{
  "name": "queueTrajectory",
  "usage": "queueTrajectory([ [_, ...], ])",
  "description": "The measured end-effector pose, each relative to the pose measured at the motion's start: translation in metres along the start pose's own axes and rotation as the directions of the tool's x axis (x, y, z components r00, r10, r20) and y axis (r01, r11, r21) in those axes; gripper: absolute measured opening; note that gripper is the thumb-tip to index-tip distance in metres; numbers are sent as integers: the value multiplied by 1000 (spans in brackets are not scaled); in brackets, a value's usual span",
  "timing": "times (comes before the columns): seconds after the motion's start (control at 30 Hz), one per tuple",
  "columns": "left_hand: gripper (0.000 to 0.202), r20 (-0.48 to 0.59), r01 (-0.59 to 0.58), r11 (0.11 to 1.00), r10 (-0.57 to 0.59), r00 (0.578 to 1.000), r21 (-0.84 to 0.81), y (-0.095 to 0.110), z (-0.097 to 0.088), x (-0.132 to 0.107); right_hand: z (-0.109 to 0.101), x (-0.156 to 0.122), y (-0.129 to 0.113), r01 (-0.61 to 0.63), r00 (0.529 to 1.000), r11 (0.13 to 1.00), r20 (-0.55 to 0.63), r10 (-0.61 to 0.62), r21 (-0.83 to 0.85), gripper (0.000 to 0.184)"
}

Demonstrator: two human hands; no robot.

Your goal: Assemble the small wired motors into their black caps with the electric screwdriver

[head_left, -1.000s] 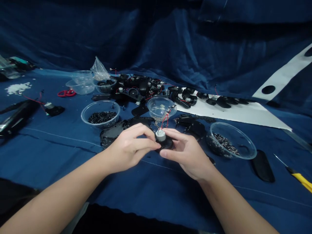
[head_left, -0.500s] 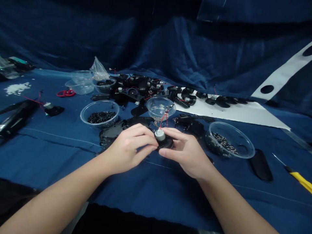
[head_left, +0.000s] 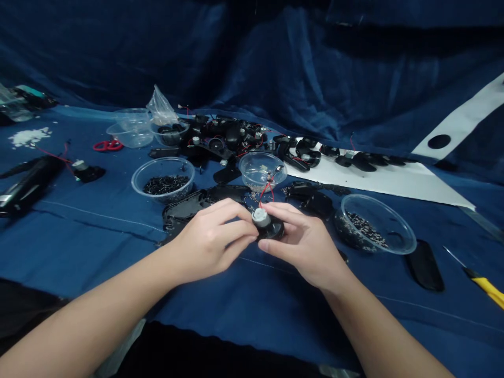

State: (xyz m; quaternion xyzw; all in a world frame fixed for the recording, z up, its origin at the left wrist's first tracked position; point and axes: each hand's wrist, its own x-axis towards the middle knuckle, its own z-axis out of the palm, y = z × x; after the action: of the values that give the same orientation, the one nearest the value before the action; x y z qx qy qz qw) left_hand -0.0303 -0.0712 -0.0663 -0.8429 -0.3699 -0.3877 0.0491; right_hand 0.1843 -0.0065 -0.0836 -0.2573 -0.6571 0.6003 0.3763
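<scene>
Both my hands meet over the blue cloth at the middle of the view. Together they pinch a small black round part with a silver motor [head_left: 263, 220] on top, from which red wires rise toward the bowl behind. My left hand [head_left: 210, 240] grips it from the left, fingers curled with fingertips pressed on the motor. My right hand [head_left: 305, 244] holds it from the right, thumb and forefinger closed round the black base. A black plastic shell [head_left: 197, 203] lies just behind my left hand.
Clear bowls stand around: one with dark screws [head_left: 163, 180] at left, an almost bare one [head_left: 262, 171] behind the hands, another with screws [head_left: 374, 224] at right. A heap of black parts [head_left: 224, 137], red scissors [head_left: 107, 145], a yellow-handled screwdriver [head_left: 482, 282] and a black cover [head_left: 424, 265] lie about.
The hands stay together on the motor part; the fingers have shifted slightly and the part has tilted a little. The camera has dipped slightly.
</scene>
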Motion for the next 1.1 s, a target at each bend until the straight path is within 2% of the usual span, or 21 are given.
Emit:
queueTrajectory([
  [0.07, 12, -33, -15, 1000, 14, 999, -20, -1, 0, 1, 1, 0, 0, 23, 1000, 1000, 1, -23, 15, 55],
  [0.27, 11, -226, -58, 969, 1, 974, -242, -1, -2, 5, 4, -2, -5, 194, 981, 978, 7, -195, 72, 60],
  [0.43, 16, -265, -93, 959, 20, 964, -267, 5, -4, 8, 4, -5, -9, 256, 967, 965, -5, -256, 61, 61],
  [0.6, 16, -243, -111, 973, 60, 968, -201, 5, -6, 8, 4, -6, -7, 294, 955, 956, -34, -294, -10, 56],
  [0.77, 20, -133, -109, 994, 104, 986, -33, -2, -3, 1, 5, -5, -1, 315, 947, 941, -27, -321, -124, 56],
  [0.97, 22, -97, -111, 994, 110, 989, -5, -4, -2, -3, 10, -6, -3, 329, 939, 933, -55, -340, -143, 53],
  [1.1, 15, -49, -88, 996, 89, 995, 19, -1, -3, -2, 9, -8, -6, 332, 941, 927, -4, -338, -171, 56],
])
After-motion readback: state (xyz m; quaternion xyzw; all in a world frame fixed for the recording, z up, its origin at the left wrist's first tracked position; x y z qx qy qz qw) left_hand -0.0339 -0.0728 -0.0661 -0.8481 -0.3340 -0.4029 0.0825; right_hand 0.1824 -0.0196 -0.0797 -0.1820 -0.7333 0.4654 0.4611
